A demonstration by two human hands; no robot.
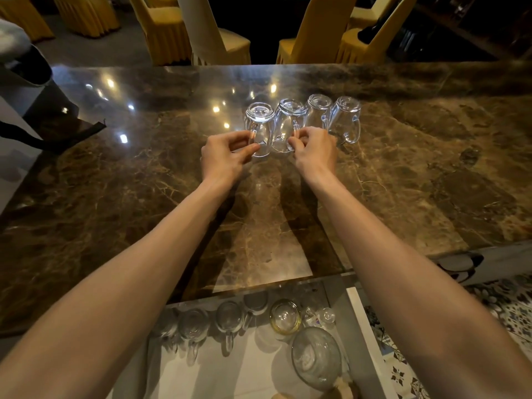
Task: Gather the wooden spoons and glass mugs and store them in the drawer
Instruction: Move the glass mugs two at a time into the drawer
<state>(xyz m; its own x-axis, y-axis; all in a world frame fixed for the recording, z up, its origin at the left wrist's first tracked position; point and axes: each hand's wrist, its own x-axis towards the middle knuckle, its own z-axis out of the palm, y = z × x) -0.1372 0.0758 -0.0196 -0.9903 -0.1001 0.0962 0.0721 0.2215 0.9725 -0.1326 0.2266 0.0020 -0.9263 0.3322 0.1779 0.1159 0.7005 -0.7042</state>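
Four glass mugs (pixel 345 119) are standing inverted on open counter (pixel 403 174). Left hand (pixel 223 156) and right hand (pixel 315 151) are pinching handles; the right is masking one rim.

**Counter** (pixel 374 182): polished brown stone with pale veining, smooth and highly glossy, mirroring overhead lights.

**On the counter:** glass mugs (pixel 289 125) of clear, smooth, shiny glass.

**Below the counter's near edge:** drawer (pixel 244 375) with a pale matt lining, holding more clear glassware and a cloudier glass jar (pixel 315 358).

**Beyond the counter's far edge:** chairs (pixel 313 33) in yellow pleated cloth covers, matt and soft-looking.

**Right of the counter:** floor (pixel 506 306) of patterned tile, faintly glossy.
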